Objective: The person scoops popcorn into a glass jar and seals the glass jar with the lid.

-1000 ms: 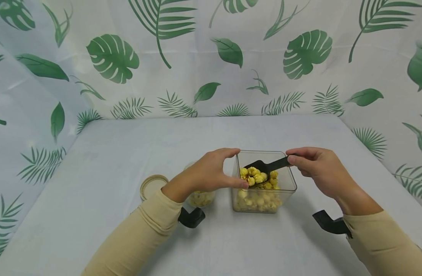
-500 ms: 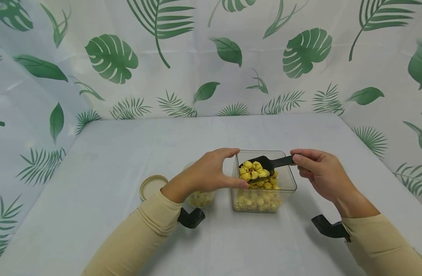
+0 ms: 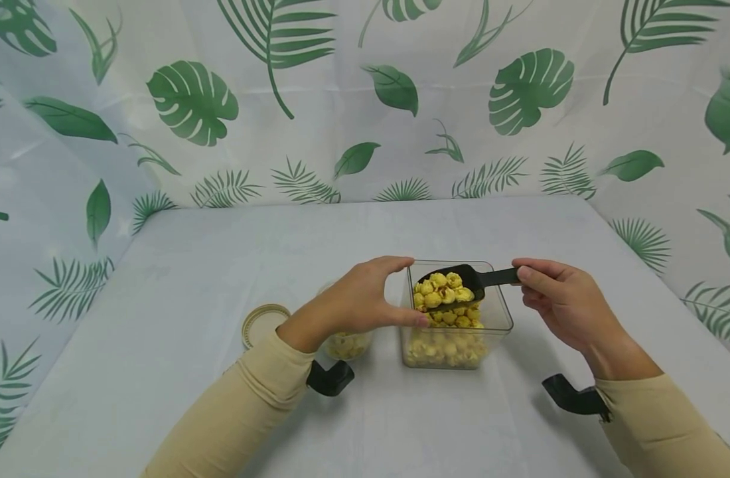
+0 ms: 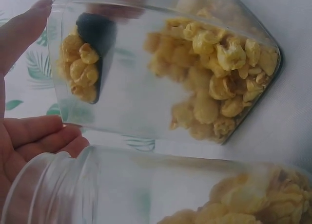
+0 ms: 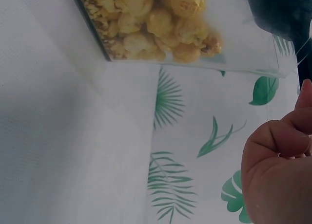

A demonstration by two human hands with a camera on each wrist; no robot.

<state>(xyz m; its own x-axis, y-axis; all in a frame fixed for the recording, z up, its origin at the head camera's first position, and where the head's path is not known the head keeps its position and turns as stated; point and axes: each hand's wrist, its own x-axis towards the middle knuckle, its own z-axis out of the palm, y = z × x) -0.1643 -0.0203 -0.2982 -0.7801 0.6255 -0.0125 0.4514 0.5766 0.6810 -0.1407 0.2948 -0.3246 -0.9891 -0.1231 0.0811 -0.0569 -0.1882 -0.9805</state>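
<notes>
A clear square container (image 3: 501, 318) with yellow popcorn in its lower part stands on the table. My left hand (image 3: 365, 299) holds it by the left side, thumb at the near corner and fingers at the far corner of the rim. Between thumb and fingers of my right hand (image 3: 565, 302) is the handle of a black scoop (image 3: 499, 276). Heaped with popcorn (image 3: 439, 292), the scoop's bowl is at the container's mouth, above the rest. In the left wrist view the loaded scoop (image 4: 97, 31) shows through the upper wall, well over the popcorn (image 4: 214, 83) below.
Partly hidden under my left forearm, a clear round jar (image 3: 348, 346) holds some popcorn. A round lid (image 3: 266, 323) with a gold-coloured edge lies left of it. White cloth (image 3: 377, 425) covers the table, and a leaf-print curtain (image 3: 353, 99) hangs behind.
My right hand has drawn the scoop to the right and levelled it, lifting its popcorn higher in the container. My left hand has stayed at the container's side.
</notes>
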